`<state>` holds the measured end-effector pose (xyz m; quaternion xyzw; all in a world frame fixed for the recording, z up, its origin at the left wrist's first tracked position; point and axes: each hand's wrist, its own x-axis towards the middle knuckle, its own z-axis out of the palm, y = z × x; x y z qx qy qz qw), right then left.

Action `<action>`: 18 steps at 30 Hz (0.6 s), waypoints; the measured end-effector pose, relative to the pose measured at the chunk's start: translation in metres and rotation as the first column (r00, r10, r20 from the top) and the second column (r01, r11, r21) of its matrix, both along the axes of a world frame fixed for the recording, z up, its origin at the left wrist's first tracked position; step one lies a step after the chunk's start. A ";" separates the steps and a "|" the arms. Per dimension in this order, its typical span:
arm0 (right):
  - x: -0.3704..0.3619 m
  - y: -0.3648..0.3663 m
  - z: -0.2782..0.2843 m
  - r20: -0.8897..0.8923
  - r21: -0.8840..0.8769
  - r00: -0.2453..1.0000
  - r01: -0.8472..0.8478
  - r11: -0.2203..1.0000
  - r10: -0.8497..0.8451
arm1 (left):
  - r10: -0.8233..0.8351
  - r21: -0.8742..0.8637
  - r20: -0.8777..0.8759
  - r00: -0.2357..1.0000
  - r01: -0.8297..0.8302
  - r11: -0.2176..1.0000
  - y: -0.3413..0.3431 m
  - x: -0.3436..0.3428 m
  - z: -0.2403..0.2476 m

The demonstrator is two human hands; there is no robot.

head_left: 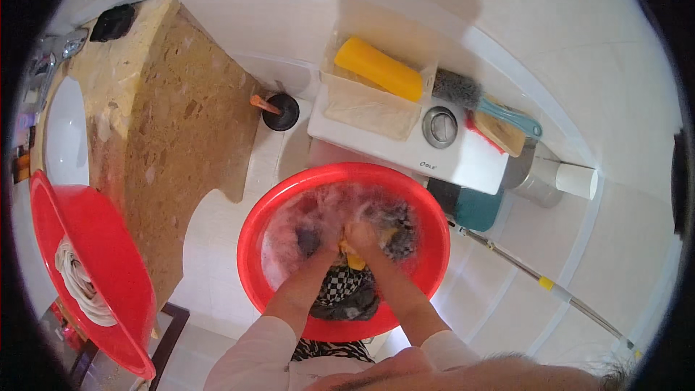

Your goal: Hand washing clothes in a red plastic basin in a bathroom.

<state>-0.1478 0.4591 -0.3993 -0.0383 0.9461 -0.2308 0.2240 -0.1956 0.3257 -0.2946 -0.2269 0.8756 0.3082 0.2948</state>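
A large red basin (250, 246) in front of me holds sudsy, cloudy water and several pieces of wet laundry. My left hand (336, 240) and my right hand (360, 234) meet near its middle, both closed and close together. A yellow cloth (353, 259) shows between and below them, bunched in their grip; haze over the water blurs the fingers. Nearest me lies a black-and-white checked cloth (344, 284) with a dark grey cloth (355, 307) beside it. A dark patterned cloth (399, 232) is at the right, and a small dark cloth (308, 242) at the left.
At left, a tilted red basin (130, 246) holding a coiled white hose (81, 286) stands by a stone counter (181, 94). Behind are a plunger (281, 112) and a toilet tank (376, 134) bearing a yellow cylinder (380, 69) and brushes (499, 112). A metal pole (521, 264) slants right.
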 end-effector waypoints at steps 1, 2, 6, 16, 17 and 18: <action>-0.003 0.014 -0.011 -0.162 0.056 0.985 -0.048 0.997 0.056 | -0.037 0.034 -0.063 0.997 0.040 0.999 0.008 0.001 0.000; -0.010 0.006 -0.010 -0.073 0.105 0.988 -0.125 0.987 0.133 | -0.066 0.041 -0.104 0.992 0.070 0.997 0.003 0.007 -0.004; -0.085 -0.010 0.031 0.321 0.260 0.883 -0.430 0.865 0.342 | -0.192 0.111 -0.177 0.965 0.214 0.971 0.008 0.020 0.014; -0.036 0.099 0.134 -0.308 -0.022 0.951 -0.031 0.999 0.023 | -0.029 -0.005 -0.430 0.902 0.030 1.000 -0.056 0.133 0.018; -0.020 0.120 0.159 -0.013 0.109 0.995 0.101 0.989 -0.100 | -0.045 -0.005 -0.464 0.885 0.048 0.999 -0.053 0.132 0.046; 0.002 0.133 0.177 0.020 0.058 0.984 0.177 0.983 -0.178 | -0.058 -0.013 -0.507 0.860 0.059 0.998 -0.053 0.123 0.081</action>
